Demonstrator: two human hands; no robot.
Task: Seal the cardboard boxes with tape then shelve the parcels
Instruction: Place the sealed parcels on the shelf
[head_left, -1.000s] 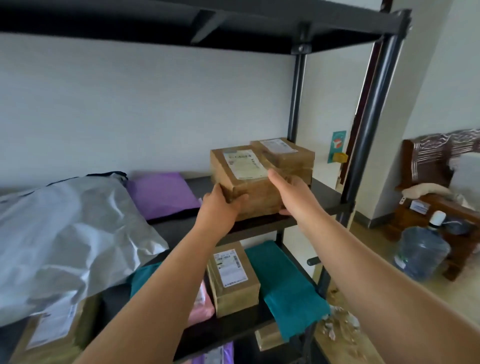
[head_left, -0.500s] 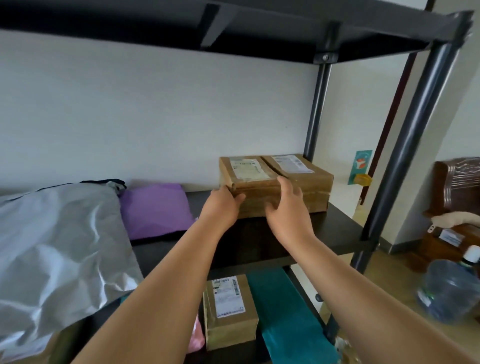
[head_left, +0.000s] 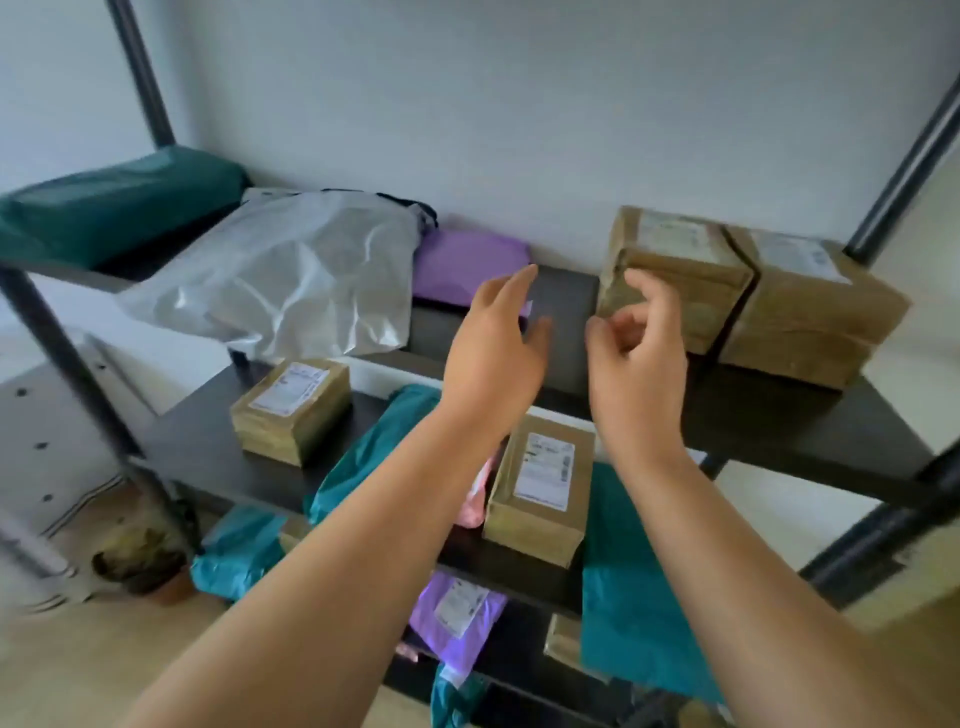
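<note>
The black rack (head_left: 67, 364) is the biggest thing, and it stands against a white wall. Its upper shelf (head_left: 779, 415) has a big silver bag (head_left: 291, 275) lying at the left end and hanging a bit over the front edge. A dark green bag (head_left: 114, 208) lies higher up, past the rack's left post. A long teal bag (head_left: 634, 597) hangs over the front edge of the lower shelf (head_left: 208, 452), near its right end. Two taped cardboard boxes sit side by side and touching at the right end of the upper shelf, close to the back edge: the left box (head_left: 696, 291) and the right box (head_left: 810, 322). Both have a white label on top. A purple bag (head_left: 467, 260) lies flat by the back edge, between the silver bag and the left box. My left grip (head_left: 493, 358) is in the air above the front edge, fingers apart and nearly straight, with nothing in it. My right grip (head_left: 639, 358) is just in front of the left box's near corner, fingers loosely bent and holding nothing. I cannot tell if a fingertip touches the box. On the lower shelf, a labelled box (head_left: 543, 488) sits at the front edge beside the long teal bag. A small box (head_left: 291, 410) sits near the left end. A pink bag (head_left: 475, 499) peeks out next to the labelled box.
</note>
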